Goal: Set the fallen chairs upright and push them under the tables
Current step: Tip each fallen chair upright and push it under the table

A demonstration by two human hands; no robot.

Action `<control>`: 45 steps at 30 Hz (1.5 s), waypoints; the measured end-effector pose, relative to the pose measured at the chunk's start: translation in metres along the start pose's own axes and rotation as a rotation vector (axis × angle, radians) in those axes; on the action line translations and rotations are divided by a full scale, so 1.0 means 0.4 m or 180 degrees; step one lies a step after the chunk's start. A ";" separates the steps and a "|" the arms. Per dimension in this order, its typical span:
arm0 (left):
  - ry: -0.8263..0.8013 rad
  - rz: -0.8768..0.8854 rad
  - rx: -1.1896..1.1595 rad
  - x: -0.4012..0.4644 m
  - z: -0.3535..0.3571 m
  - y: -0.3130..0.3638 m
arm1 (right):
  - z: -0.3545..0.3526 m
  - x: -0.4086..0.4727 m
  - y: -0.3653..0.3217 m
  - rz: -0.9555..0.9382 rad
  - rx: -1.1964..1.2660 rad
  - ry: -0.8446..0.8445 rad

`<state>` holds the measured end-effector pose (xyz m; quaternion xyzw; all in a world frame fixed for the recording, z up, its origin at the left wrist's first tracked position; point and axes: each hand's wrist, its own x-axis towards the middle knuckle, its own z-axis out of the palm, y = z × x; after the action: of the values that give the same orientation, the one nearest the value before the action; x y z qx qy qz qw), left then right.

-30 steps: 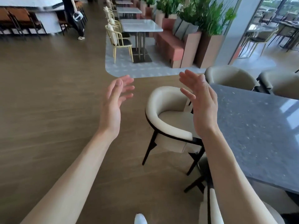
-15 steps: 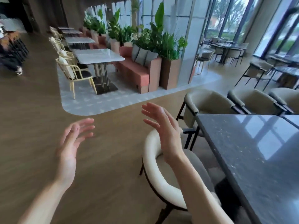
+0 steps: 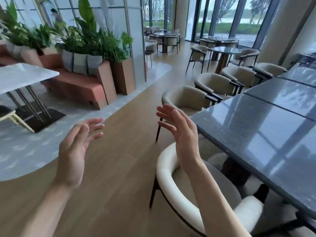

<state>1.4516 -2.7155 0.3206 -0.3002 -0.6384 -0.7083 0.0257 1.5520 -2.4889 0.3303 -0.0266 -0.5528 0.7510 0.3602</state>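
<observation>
Cream chair (image 3: 172, 189) under empty right hand (image 3: 183, 134), untouched.

Both hands raised — left hand (image 3: 72, 151), right hand (image 3: 182, 134) — fingers spread.

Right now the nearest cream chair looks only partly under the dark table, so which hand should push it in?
Right hand, probably: it hovers open directly above the cream curved-back chair beside the dark stone table. The left hand hangs over bare floor.

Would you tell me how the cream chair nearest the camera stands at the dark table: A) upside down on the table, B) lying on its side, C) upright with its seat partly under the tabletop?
C: the cream chair stands upright, its seat partly under the dark table.
</observation>
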 end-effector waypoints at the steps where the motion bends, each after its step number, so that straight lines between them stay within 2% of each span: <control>1: -0.0068 -0.0038 -0.0048 0.038 -0.032 -0.041 | 0.028 0.034 0.045 0.0000 0.0061 0.0053; 7: 0.0012 -0.0330 0.0050 0.344 -0.329 -0.267 | 0.281 0.327 0.343 0.0216 0.0375 0.0267; 9: 0.0147 -0.0407 0.0208 0.499 -0.453 -0.339 | 0.389 0.445 0.421 0.0206 0.0401 0.0192; 11: 0.0044 -0.0604 0.0281 0.644 -0.552 -0.404 | 0.483 0.539 0.476 0.0205 0.0259 0.0056; 15: 0.0051 -0.0572 0.0053 0.890 -0.611 -0.507 | 0.587 0.736 0.583 0.0145 0.0073 0.0012; 19: -0.0371 -0.0199 -0.0461 1.082 -0.532 -0.628 | 0.584 0.929 0.695 0.0042 0.0094 0.0393; 24: -0.1095 -0.0544 -0.0947 1.418 -0.425 -0.816 | 0.556 1.135 0.806 -0.0051 -0.0290 0.1367; 33: -0.2410 -0.0564 -0.1335 1.852 -0.116 -1.013 | 0.449 1.432 0.888 -0.0564 -0.0893 0.2649; 36: -0.2731 -0.0669 -0.1342 1.964 -0.015 -1.134 | 0.380 1.556 0.968 -0.0669 -0.0930 0.2901; 40: -0.2828 -0.0718 -0.1194 2.176 0.115 -1.302 | 0.258 1.808 1.096 -0.0673 -0.0806 0.3126; 45: -0.2964 -0.0925 -0.1062 2.460 0.300 -1.447 | 0.129 2.122 1.158 -0.0741 -0.0906 0.3203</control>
<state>0.4504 -2.1575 0.2573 -0.4920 -0.4955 -0.5880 -0.4082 0.6653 -2.1066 0.2608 -0.3705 -0.4075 0.5182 0.6543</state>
